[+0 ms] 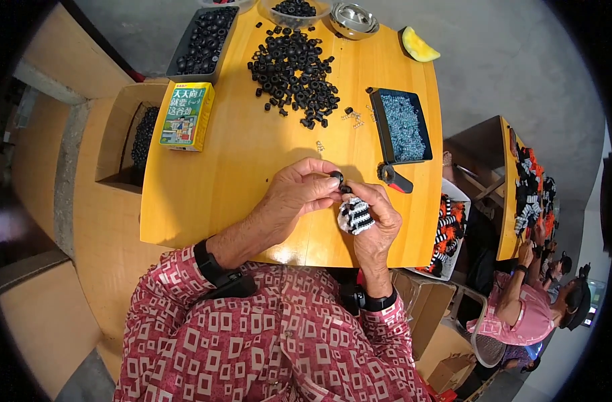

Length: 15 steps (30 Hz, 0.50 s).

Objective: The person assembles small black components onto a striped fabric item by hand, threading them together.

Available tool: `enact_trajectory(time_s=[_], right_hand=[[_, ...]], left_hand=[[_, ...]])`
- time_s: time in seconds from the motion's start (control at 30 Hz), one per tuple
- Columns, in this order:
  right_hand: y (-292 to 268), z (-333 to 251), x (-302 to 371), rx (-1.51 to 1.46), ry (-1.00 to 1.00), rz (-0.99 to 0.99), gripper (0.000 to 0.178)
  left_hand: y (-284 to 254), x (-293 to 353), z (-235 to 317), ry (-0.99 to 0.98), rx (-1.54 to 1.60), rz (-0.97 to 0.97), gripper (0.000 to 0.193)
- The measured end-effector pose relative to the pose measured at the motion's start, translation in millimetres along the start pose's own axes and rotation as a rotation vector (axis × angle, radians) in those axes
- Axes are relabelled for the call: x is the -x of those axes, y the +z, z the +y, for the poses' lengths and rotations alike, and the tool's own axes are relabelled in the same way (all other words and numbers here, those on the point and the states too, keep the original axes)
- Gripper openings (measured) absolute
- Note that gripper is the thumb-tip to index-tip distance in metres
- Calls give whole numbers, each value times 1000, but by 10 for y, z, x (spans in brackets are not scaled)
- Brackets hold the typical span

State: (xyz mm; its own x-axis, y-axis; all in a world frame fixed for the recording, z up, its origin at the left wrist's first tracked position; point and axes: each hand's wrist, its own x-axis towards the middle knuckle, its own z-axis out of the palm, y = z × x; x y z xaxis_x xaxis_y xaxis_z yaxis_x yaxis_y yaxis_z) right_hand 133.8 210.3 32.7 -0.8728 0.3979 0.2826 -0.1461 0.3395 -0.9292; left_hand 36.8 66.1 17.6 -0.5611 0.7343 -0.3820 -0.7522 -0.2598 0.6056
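Observation:
Over the near part of the yellow table, my left hand (pixel 294 194) pinches a small round black piece (pixel 336 177) between thumb and fingers. Close beside it, my right hand (pixel 379 224) is closed round a small black-and-white striped fabric piece (pixel 357 216) with a frilly white edge. Another dark bit (pixel 347 189) shows at the top of the striped piece, by the right fingertips. Whether the two black parts touch is too small to tell. Beyond my hands lies a loose heap of black plastic pieces (pixel 296 74). A few tiny clear parts (pixel 320 145) lie nearer.
A black tray of small bluish clear parts (pixel 403 127) stands right, with a black-and-red tool (pixel 394 179) below it. At left are a yellow-green box (pixel 186 117) and a grey bin (pixel 202 43). Metal bowls (pixel 354 20) and a melon slice (pixel 420 45) sit far back. Another person (pixel 523 305) works at right.

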Motion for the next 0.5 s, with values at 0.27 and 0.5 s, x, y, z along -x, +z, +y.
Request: enact_trajectory(time_s=[0.27, 0.5], right_hand=[[50, 31, 25, -136, 64, 50, 33], [-34, -104, -59, 276, -119, -22, 36]], left_hand=[[16, 1, -12, 42, -63, 17, 24], [-4, -6, -37, 52, -53, 5, 22]])
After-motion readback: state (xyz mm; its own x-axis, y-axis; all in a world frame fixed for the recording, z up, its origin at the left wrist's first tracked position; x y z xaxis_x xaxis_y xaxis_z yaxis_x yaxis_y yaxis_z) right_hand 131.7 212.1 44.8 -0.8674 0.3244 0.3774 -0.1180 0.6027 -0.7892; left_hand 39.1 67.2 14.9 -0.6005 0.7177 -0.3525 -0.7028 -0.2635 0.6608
